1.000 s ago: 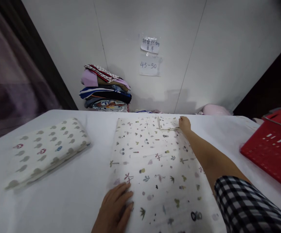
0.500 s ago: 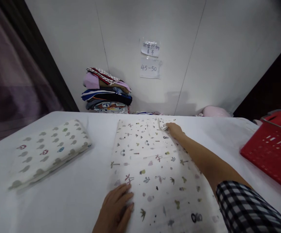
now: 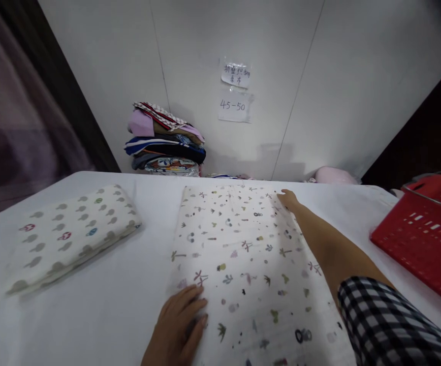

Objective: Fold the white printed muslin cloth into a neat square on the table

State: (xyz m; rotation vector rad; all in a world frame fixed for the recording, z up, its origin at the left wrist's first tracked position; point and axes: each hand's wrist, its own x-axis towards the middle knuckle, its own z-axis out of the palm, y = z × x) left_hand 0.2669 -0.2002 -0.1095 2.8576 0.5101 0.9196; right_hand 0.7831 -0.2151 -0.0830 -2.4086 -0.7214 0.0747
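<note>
A white cloth printed with small palm trees, pineapples and leaves lies lengthwise before me, its near end beyond the bottom of the view. My left hand rests on its near left edge, open, fingers stretched across the fabric. At the far right corner my right hand is closed on the cloth's edge, the arm reaching along its right side. Some fingers of that hand are hidden. The cloth's far part lies fairly flat, with faint creases.
A folded white cloth with grey dots lies on the white table at left. A red plastic basket stands at right. Against the wall is a stack of folded fabrics, and a pink bundle shows behind the table.
My right hand has moved slightly right and away, to the far right corner. The folded-over bit of cloth there is now spread flat. My left hand stays in place.
</note>
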